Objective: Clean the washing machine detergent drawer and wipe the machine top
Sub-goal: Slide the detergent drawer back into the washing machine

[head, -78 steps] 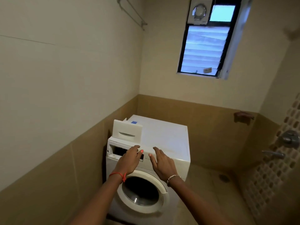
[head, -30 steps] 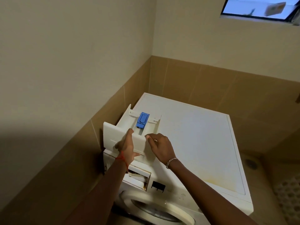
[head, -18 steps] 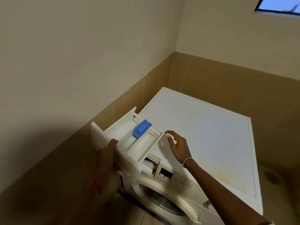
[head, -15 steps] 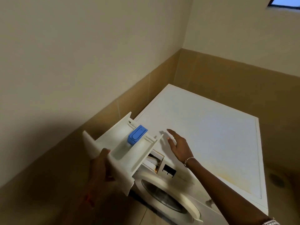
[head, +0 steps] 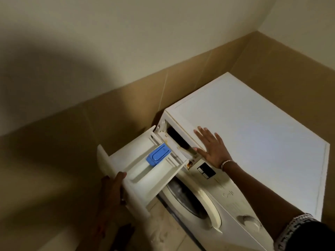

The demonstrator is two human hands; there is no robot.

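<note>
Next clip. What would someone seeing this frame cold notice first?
The white detergent drawer, with its bright blue insert, stands out at centre left, gripped at its front panel by the left hand, its rear end close to the dark open slot. To the right, the right hand lies flat with fingers spread on the front edge of the washing machine top.

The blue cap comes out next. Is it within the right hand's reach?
Probably yes: the right hand lies flat and free on the machine beside the drawer, and nothing covers the blue cap.
</note>
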